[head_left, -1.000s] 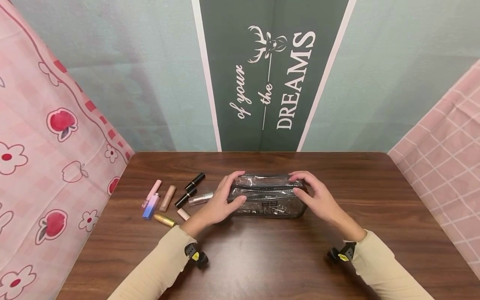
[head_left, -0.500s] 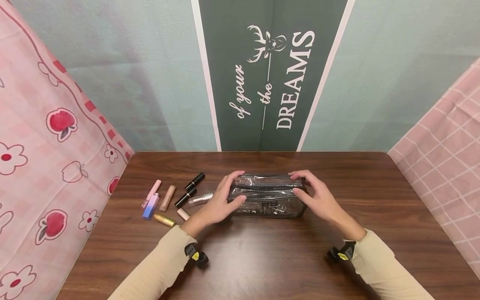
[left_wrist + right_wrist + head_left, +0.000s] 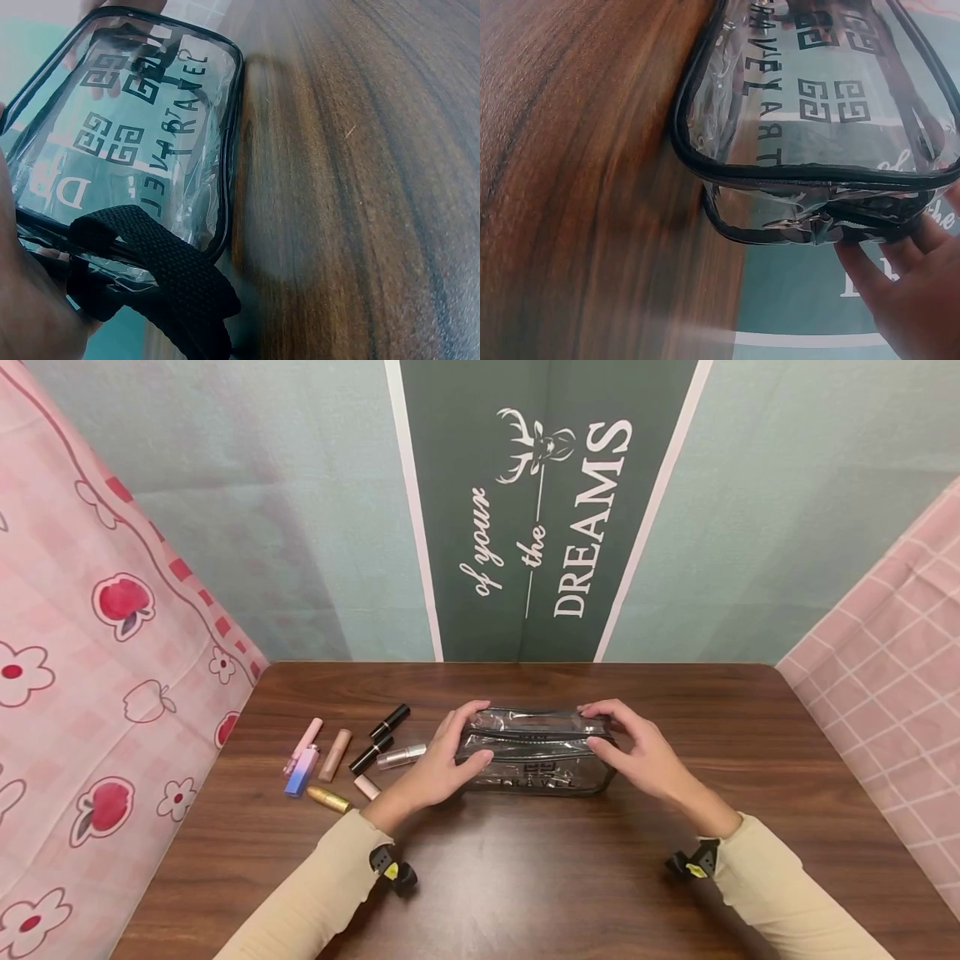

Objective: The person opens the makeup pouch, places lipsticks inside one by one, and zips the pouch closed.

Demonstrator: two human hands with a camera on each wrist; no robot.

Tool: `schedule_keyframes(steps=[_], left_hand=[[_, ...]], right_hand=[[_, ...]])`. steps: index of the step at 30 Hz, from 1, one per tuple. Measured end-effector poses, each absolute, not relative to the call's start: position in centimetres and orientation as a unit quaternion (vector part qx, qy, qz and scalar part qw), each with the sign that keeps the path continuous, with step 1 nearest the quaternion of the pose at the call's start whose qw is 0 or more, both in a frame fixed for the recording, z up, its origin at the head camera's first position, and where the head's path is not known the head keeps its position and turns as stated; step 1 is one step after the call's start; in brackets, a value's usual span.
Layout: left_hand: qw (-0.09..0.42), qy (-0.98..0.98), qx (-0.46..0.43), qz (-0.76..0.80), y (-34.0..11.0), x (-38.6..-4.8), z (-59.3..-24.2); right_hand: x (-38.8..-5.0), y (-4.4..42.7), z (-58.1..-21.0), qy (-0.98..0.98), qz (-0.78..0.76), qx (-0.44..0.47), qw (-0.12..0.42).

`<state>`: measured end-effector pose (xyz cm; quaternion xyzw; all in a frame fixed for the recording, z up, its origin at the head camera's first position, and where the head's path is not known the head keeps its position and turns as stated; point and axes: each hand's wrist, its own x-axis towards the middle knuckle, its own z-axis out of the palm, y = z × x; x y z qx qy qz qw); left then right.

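As two hands bracket a clear plastic pouch with black piping and dark "TRAVEL" lettering (image 3: 540, 777) on a brown wood-grain table (image 3: 517, 885), the head view shows the left hand (image 3: 437, 770) and the right hand (image 3: 647, 762) gripping its left and right ends, thumbs on the near side, fingers toward the far one. Farther left lie a gold bullet-shaped tube (image 3: 328, 800), a matte brown cylindrical tube (image 3: 335, 757) and a silver-and-clear tube (image 3: 399, 758), its right end meeting the left hand's outline. The step in hand appears to be steadying the pouch; the next move would likely call for an even hold, lest the soft walls buckle. From the left wrist, a black woven strap (image 3: 176, 262) crosses the pouch's end, the hand itself largely cut off. From the right wrist, fingers touch the right end near a metal zip pull (image 3: 791, 223); amid glare and creases, whether the pouch is fully closed cannot be told.
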<state>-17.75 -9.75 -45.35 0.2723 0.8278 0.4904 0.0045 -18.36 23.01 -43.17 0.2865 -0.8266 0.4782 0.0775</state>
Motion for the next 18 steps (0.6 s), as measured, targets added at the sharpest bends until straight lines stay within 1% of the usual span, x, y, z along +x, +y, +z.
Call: schedule_keyframes(steps=[14, 18], left_hand=[[0.021, 0.819, 0.274, 0.503, -9.96, -17.72, -44.84], [0.036, 0.811, 0.277, 0.514, -10.11, -17.81, -44.64]], right_hand=[[-17.93, 23.37, -43.09, -0.838, 0.475, 0.265, 0.050], [-17.62, 23.48, -42.87, -0.835, 0.483, 0.263, 0.021]])
